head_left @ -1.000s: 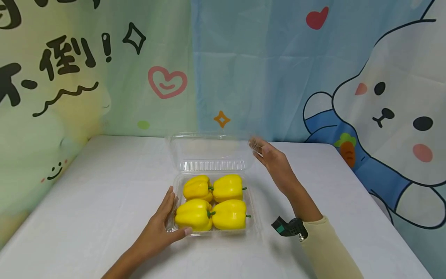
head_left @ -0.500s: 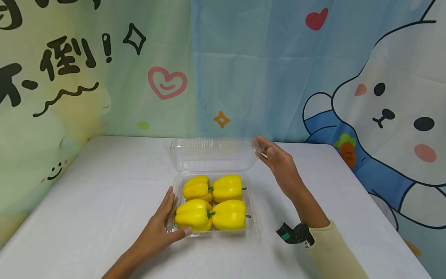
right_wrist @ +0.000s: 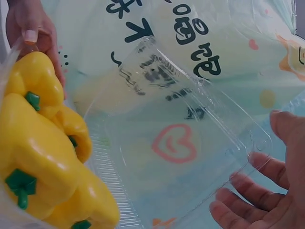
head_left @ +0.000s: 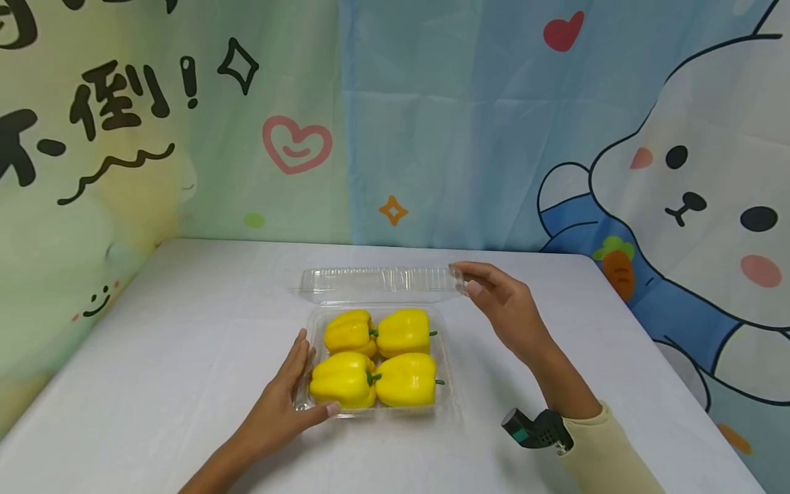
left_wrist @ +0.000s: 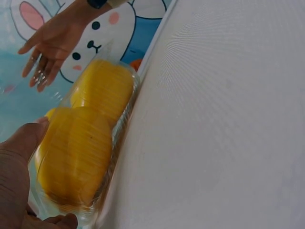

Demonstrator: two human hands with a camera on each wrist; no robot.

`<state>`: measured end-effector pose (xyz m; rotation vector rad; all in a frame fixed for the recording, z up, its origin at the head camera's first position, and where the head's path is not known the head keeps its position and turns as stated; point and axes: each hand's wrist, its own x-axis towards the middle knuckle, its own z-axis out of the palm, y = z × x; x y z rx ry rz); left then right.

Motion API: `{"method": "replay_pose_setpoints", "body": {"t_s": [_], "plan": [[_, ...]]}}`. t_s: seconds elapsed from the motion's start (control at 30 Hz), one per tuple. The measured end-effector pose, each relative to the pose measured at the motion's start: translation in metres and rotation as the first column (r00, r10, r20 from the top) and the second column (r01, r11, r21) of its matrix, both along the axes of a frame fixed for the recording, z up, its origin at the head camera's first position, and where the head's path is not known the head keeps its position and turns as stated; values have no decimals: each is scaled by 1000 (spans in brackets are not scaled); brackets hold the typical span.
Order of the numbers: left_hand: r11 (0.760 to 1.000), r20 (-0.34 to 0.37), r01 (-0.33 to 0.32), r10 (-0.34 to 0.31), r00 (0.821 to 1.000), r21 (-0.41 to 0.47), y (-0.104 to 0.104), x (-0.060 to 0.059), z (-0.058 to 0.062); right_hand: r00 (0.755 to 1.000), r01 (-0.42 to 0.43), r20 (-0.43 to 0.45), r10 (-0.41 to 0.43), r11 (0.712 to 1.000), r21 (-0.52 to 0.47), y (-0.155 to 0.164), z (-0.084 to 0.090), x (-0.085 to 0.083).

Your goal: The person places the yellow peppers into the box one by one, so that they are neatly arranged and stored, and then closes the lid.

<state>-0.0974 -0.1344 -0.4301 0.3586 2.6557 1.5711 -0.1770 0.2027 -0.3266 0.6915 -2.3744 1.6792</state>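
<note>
A clear plastic clamshell tray [head_left: 451,385] on the white table holds several yellow bell peppers [head_left: 376,357] with green stems. Its hinged lid [head_left: 376,281] leans forward over the back row, half lowered. My right hand [head_left: 494,291] pinches the lid's right corner between thumb and fingers; in the right wrist view the fingers [right_wrist: 248,200] show through the lid [right_wrist: 176,129]. My left hand [head_left: 290,394] braces the tray's front left corner, with straight fingers along the side and the thumb along the front edge. The left wrist view shows the peppers [left_wrist: 81,148] close by that hand [left_wrist: 14,171].
The white table [head_left: 185,357] runs back to a cartoon backdrop [head_left: 432,123] with a rabbit figure and hearts. A small black device [head_left: 537,431] is strapped at my right wrist over a cream sleeve.
The lid has tipped from nearly upright down and forward towards the peppers. My right hand has come down with it and closed on its corner. The left hand has stayed put.
</note>
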Motion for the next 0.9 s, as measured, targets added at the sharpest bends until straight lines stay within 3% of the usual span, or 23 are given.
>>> {"method": "replay_pose_setpoints", "body": {"t_s": [0.37,0.6,0.73,0.9], "plan": [[1000,7,-3,3,1000,-3,2,1,2,999,-45,3,45,999,2,3,-3,12],[1000,5,6,-6,1000,1,2,0,2,995,-73,69,69,996,54,7,-7,17],[1000,5,19,-19,1000,4,1,-1,2,987,-136,103,125,985,108,12,-8,19],[999,16,32,-32,999,13,0,-1,0,975,-210,94,200,972,108,17,-11,19]]}}
